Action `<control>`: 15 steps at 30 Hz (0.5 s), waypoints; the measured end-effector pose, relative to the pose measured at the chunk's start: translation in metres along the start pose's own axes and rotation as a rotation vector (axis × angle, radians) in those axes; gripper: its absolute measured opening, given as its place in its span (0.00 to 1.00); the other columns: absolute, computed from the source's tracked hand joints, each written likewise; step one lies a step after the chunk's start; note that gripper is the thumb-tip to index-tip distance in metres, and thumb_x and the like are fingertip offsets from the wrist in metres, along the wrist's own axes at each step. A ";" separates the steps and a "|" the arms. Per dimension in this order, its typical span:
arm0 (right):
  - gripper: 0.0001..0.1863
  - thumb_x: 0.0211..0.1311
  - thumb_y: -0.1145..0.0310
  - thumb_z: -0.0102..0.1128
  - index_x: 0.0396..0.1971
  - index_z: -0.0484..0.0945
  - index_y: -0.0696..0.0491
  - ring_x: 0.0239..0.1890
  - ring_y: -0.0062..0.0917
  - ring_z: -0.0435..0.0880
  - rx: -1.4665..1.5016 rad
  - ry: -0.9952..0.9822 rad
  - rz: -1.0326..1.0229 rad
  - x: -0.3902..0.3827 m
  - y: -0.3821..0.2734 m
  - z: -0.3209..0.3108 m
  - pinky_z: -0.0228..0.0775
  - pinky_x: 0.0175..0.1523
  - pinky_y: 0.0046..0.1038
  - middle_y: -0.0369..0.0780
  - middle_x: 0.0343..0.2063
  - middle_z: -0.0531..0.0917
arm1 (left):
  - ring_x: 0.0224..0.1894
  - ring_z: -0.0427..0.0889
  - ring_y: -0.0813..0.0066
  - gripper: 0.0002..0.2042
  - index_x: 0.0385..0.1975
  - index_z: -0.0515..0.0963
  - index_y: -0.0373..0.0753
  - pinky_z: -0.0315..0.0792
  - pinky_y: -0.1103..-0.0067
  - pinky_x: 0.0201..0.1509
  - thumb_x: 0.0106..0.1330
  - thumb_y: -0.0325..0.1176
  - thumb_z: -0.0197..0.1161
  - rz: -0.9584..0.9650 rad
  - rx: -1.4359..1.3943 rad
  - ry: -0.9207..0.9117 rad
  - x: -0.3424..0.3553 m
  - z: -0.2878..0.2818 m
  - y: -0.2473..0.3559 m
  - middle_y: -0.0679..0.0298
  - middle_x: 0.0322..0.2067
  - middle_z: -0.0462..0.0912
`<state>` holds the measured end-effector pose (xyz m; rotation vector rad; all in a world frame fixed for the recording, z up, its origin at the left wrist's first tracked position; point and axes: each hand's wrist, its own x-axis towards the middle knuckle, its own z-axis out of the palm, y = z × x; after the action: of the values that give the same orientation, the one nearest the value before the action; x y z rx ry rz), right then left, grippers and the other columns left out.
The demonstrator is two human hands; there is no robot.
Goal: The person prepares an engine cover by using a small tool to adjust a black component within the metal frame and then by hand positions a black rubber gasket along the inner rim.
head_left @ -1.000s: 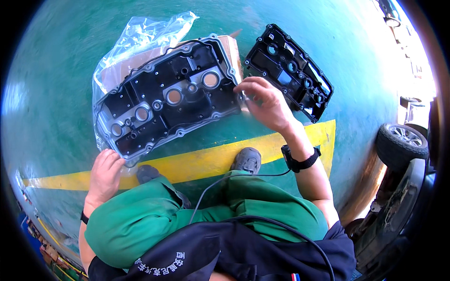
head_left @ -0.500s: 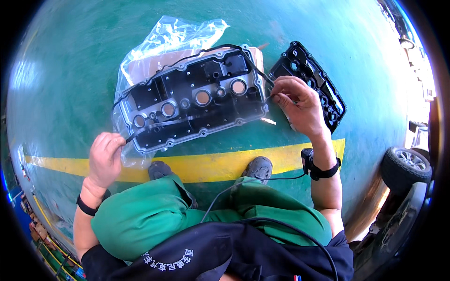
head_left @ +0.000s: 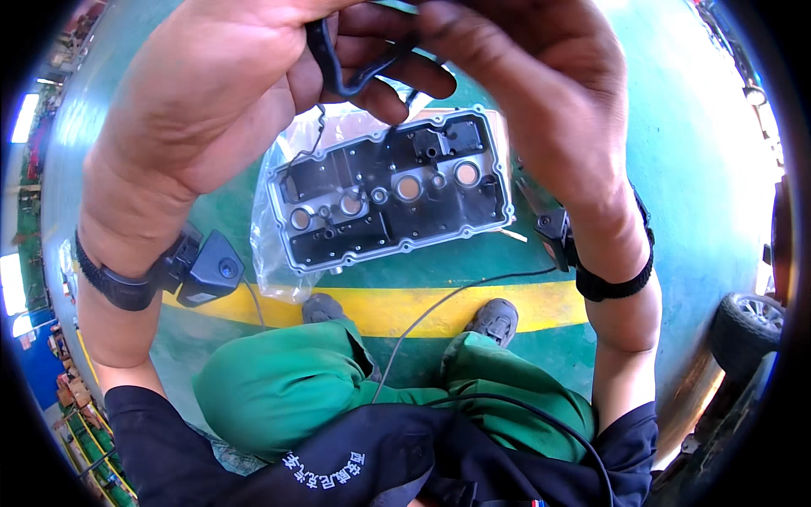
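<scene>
Both my hands are lifted high and close, at the top of the view. A thin black rubber gasket loops between my left hand and my right hand. The left hand's fingers curl around it. My right thumb and fingers close on it near the upper edge, where the grip is partly cut off. Part of the gasket dangles below the hands. Beneath them, apart from both hands, a valve cover with a silver rim and black inside lies on the floor, its row of round holes facing up.
Clear plastic film and cardboard lie under the valve cover. A yellow floor stripe runs by my shoes. Straps and small devices sit on my wrists, with a cable across my lap. A car wheel stands at right.
Both hands have risen from the valve cover's sides toward the view's top, drawing closer together. The gasket has lifted off the cover with them. My right arm now hides most of the second, black cover.
</scene>
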<state>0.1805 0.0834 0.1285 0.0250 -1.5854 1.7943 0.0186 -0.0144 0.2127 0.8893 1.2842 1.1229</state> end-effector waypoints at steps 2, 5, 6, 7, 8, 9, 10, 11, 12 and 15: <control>0.19 0.72 0.77 0.61 0.60 0.73 0.61 0.60 0.31 0.80 0.033 0.096 -0.045 -0.003 -0.001 -0.019 0.77 0.64 0.33 0.46 0.55 0.80 | 0.49 0.85 0.61 0.21 0.66 0.70 0.35 0.82 0.75 0.50 0.79 0.38 0.59 -0.115 -0.004 -0.136 -0.006 0.002 0.024 0.54 0.53 0.84; 0.33 0.68 0.66 0.67 0.69 0.67 0.59 0.71 0.38 0.71 -0.265 0.148 0.123 -0.023 0.042 -0.054 0.70 0.72 0.40 0.51 0.68 0.72 | 0.43 0.82 0.65 0.18 0.61 0.70 0.35 0.79 0.77 0.45 0.79 0.37 0.57 -0.009 0.022 -0.269 -0.015 0.000 0.031 0.57 0.45 0.81; 0.38 0.67 0.62 0.69 0.72 0.64 0.58 0.74 0.40 0.67 -0.261 0.114 0.225 -0.023 0.048 -0.052 0.66 0.75 0.42 0.52 0.71 0.67 | 0.40 0.81 0.66 0.17 0.60 0.70 0.35 0.78 0.78 0.43 0.78 0.37 0.57 0.030 0.024 -0.292 -0.023 -0.005 0.034 0.58 0.42 0.80; 0.41 0.65 0.61 0.69 0.75 0.62 0.56 0.74 0.40 0.67 -0.231 0.045 0.297 -0.021 0.048 -0.045 0.63 0.76 0.40 0.51 0.72 0.67 | 0.38 0.80 0.68 0.16 0.58 0.70 0.35 0.76 0.78 0.41 0.78 0.36 0.56 0.061 0.028 -0.304 -0.032 -0.010 0.039 0.59 0.39 0.79; 0.35 0.71 0.61 0.64 0.75 0.64 0.51 0.71 0.40 0.71 -0.330 -0.002 0.251 -0.022 0.066 -0.047 0.65 0.74 0.41 0.49 0.70 0.70 | 0.36 0.79 0.69 0.14 0.57 0.70 0.35 0.75 0.79 0.39 0.78 0.36 0.56 0.089 0.028 -0.315 -0.040 -0.016 0.043 0.60 0.37 0.78; 0.36 0.71 0.60 0.64 0.75 0.63 0.53 0.70 0.39 0.72 -0.239 0.018 0.329 -0.021 0.077 -0.047 0.66 0.73 0.40 0.50 0.69 0.72 | 0.33 0.78 0.70 0.13 0.55 0.69 0.35 0.74 0.80 0.38 0.78 0.36 0.55 0.122 0.016 -0.329 -0.045 -0.023 0.044 0.60 0.34 0.77; 0.37 0.71 0.58 0.64 0.75 0.62 0.55 0.69 0.39 0.73 -0.143 0.038 0.401 -0.020 0.085 -0.045 0.67 0.72 0.39 0.51 0.68 0.73 | 0.31 0.77 0.72 0.13 0.54 0.69 0.35 0.73 0.80 0.36 0.78 0.35 0.55 0.151 0.006 -0.336 -0.051 -0.030 0.048 0.61 0.31 0.76; 0.37 0.72 0.57 0.63 0.75 0.62 0.57 0.65 0.37 0.76 -0.224 0.055 0.532 -0.023 0.095 -0.044 0.70 0.69 0.36 0.51 0.64 0.76 | 0.29 0.76 0.73 0.12 0.52 0.69 0.35 0.72 0.81 0.34 0.78 0.35 0.54 0.176 -0.011 -0.338 -0.058 -0.037 0.051 0.62 0.29 0.75; 0.38 0.72 0.56 0.63 0.74 0.62 0.58 0.62 0.35 0.80 -0.289 0.058 0.662 -0.022 0.103 -0.039 0.72 0.66 0.33 0.51 0.60 0.80 | 0.27 0.74 0.74 0.11 0.50 0.69 0.34 0.71 0.82 0.32 0.78 0.35 0.54 0.197 -0.021 -0.310 -0.069 -0.045 0.056 0.63 0.26 0.74; 0.33 0.71 0.57 0.64 0.68 0.69 0.60 0.47 0.23 0.86 0.006 -0.108 0.895 -0.031 0.087 -0.030 0.79 0.51 0.25 0.42 0.47 0.86 | 0.20 0.71 0.78 0.09 0.46 0.69 0.34 0.67 0.83 0.27 0.78 0.34 0.52 0.216 -0.065 -0.188 -0.093 -0.063 0.053 0.66 0.18 0.72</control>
<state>0.1709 0.0966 0.0329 -0.6949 -1.8168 2.4813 -0.0456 -0.0962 0.2806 1.0776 1.0099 1.2104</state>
